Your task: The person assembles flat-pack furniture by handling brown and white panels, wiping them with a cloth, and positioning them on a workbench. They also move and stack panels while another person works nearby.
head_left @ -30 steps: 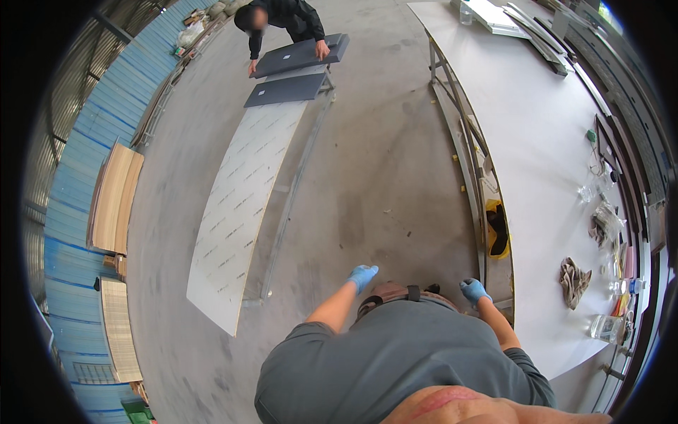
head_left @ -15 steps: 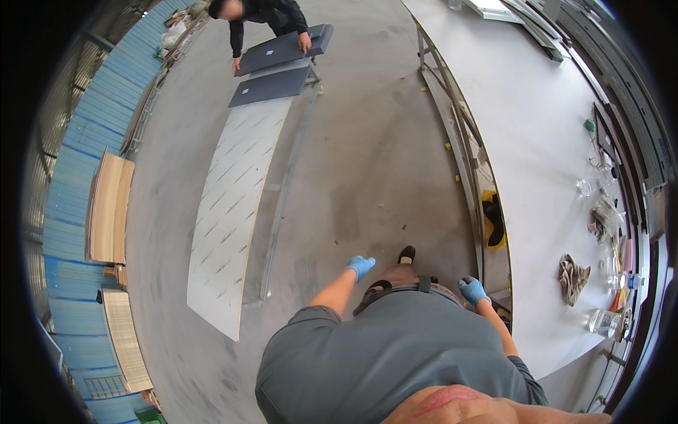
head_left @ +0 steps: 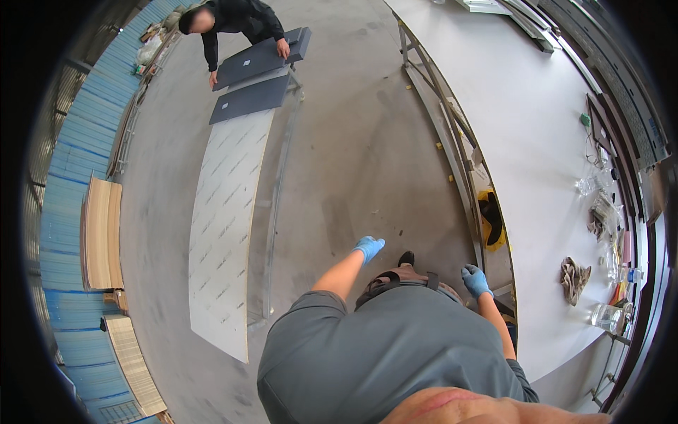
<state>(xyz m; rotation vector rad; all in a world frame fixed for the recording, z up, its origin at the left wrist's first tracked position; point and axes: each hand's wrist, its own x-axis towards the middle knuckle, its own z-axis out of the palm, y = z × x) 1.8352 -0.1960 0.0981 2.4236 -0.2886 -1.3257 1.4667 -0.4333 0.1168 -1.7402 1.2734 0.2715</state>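
Holding fingers (head_left: 378, 244) curled together: left hand (head_left: 368, 248) over floor (head_left: 339, 177), right hand (head_left: 477, 281) beside table (head_left: 522, 184); yellow bag (head_left: 497, 242) holds black object (head_left: 491, 218).

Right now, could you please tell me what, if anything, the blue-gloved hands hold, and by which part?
Nothing is visibly held in the left hand or the right hand.

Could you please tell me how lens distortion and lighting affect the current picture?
Head view: the long edge of the pale table curves, black fills the corners; head view: shading on the floor looks soft; head view: left hand and right hand look fairly sharp.
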